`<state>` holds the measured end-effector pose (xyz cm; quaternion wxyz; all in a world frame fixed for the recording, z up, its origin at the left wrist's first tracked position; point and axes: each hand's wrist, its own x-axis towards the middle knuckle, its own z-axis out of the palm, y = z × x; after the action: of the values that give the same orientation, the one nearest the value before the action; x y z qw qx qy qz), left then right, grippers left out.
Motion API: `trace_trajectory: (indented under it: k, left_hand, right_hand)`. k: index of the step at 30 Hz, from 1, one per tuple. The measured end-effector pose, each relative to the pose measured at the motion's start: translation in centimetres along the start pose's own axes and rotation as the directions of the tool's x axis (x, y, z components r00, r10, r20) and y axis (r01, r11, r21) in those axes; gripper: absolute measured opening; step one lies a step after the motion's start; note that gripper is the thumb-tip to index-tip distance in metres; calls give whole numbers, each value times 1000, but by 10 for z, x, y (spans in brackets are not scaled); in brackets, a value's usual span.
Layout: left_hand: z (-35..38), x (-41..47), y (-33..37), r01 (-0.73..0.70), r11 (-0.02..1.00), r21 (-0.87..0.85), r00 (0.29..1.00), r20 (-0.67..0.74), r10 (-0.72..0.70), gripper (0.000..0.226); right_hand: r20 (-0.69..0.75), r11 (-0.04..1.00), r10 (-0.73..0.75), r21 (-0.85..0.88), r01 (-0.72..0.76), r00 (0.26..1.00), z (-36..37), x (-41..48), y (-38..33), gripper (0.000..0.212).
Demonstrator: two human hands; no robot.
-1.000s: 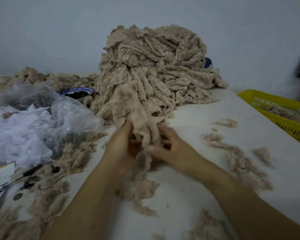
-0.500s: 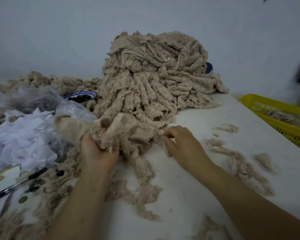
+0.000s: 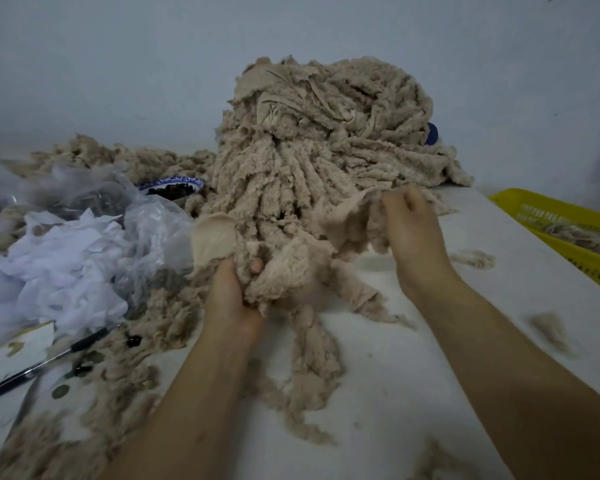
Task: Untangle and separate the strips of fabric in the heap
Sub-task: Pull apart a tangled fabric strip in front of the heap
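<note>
1. Strip point(image 3: 291, 261) of beige fleecy fabric is lying stretched btwn both hands at the near foot of the heap point(image 3: 319, 150), w/ a tail hanging down onto the table point(image 3: 378, 403).
2. Left hand point(image 3: 234, 299) is clutching a bunched wad of it, fingers curled round, thumb tip poking out of the pile.
3. Right hand point(image 3: 413, 233) is pinching the other end, raised off the table, fingers curled on the edge.
4. Step in hand, I reckon: working one piece free of the heap. Its far edge is touching the heap's lower strips; can't tell if it's snagged.
5. Next move prob. calls for spreading the hands gently, finding any catch, then laying the piece well apart. Heap is looking mostly unsorted, so it's early days.
6. Around:
   - Left: plastic bag point(image 3: 146, 230) and white scraps point(image 3: 59, 265), pen point(image 3: 42, 365) nearer the camera.
   - Just beside the heap: bowl point(image 3: 170, 184) w/ dark bits.
   - Far right: yellow basket point(image 3: 568, 233).
   - On the table: loose fluff point(image 3: 551, 330).
</note>
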<state>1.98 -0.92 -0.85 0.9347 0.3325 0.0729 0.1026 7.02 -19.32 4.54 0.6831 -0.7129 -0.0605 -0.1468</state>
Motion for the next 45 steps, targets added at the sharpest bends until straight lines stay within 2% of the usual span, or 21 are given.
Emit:
trace_trajectory:
  k: [2,6,10,12,13,16,17,20,23,25,26,28,30,32,34,37,39,41,42,44,45]
  left_hand:
    - [-1,2,-2,41,996,73,999,3,-41,55]
    - [-5,3,-10,71,911,407,997,-56,-52,43]
    - [4,-7,-24,23,835,550,998,32,-49,40]
    - [8,-13,-28,46,810,585,987,98,-127,39]
    - [9,-15,-29,51,790,611,967,169,-193,41]
    - [5,-21,-31,-11,712,702,898,320,-302,78]
    - [4,-21,-31,-43,686,726,884,347,-312,77]
    - [6,-25,-30,-127,602,788,841,408,-356,40]
    - [5,-20,-36,-168,515,841,934,304,-190,22]
    - [5,-18,-39,-100,605,790,977,192,-89,21]
    - [5,-16,-39,-29,717,697,983,151,-108,27]
    - [7,-14,-34,121,903,413,959,186,-213,38]
    - [5,-12,-27,213,964,156,944,221,-245,43]
    - [4,-10,-20,197,980,32,950,240,-199,47]
    - [1,-5,-13,158,985,-75,959,248,-135,52]
    - [-7,1,-1,108,976,-190,976,205,-69,52]
    - [-11,4,4,70,967,-246,985,170,-28,52]
    - [-11,3,4,51,962,-268,983,184,-1,40]
    - [-8,-2,5,53,969,-240,976,217,0,31]
    - [-2,-7,5,35,979,-199,964,266,20,22]
    - [2,-6,3,63,977,-204,957,290,-1,22]
  right_hand:
    - [-39,988,61,147,-55,997,-15,4,-9,22]
    - [-30,999,14,45,-13,999,-25,-5,3,19]
    - [134,992,50,106,-65,990,-16,-29,20,17]
    - [236,971,78,201,-128,969,-10,-40,25,16]
    - [262,971,79,200,-134,962,-7,-45,25,16]
    - [295,993,10,106,-44,956,-2,-51,25,24]
    - [311,993,-1,115,-37,950,0,-52,24,26]
    - [319,987,-7,152,-44,948,1,-53,28,26]
    - [348,974,-1,212,-78,937,1,-54,29,25]
    - [379,958,-4,266,-104,925,1,-54,31,40]
    - [392,970,-14,231,-83,920,1,-55,32,51]
    - [452,997,-21,73,-14,892,4,-59,35,69]
    - [531,998,43,-69,-8,846,11,-65,41,91]
    - [558,987,67,-158,27,827,17,-68,46,99]
    - [542,955,88,-283,83,836,15,-66,47,87]
    - [526,848,85,-484,216,846,3,-56,53,38]
    - [399,891,71,-438,122,914,-7,-49,56,11]
    - [217,960,101,-276,-39,971,-18,-39,53,18]
    - [178,985,152,-113,-133,972,-22,-35,50,21]
    - [237,943,220,197,-269,946,-26,-31,43,24]
    - [293,925,212,249,-288,932,-25,-33,41,25]
